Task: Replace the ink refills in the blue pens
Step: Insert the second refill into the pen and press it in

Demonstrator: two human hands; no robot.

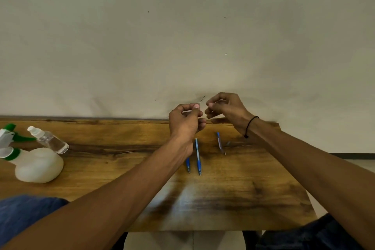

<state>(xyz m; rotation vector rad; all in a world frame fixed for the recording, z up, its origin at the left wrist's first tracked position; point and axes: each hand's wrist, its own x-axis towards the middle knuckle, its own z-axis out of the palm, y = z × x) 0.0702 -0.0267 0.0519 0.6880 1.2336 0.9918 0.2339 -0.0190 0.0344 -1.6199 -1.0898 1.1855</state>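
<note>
My left hand (185, 121) is raised above the far side of the wooden table (121, 168), pinching a thin ink refill (202, 100) whose tip sticks up past my thumb. My right hand (225, 107) hovers just right of it, fingers curled near the refill; whether it touches the refill is unclear. Three blue pens lie on the table below: one (188, 165) partly hidden under my left wrist, one (198, 157) beside it, and one (220, 143) further right. A small grey part (228, 143) lies next to the right pen.
At the table's left end are a white spray bottle with a green trigger (36, 165) and a small clear bottle lying tilted (49, 140). A plain wall rises directly behind the table. My knees in blue trousers show at the near edge.
</note>
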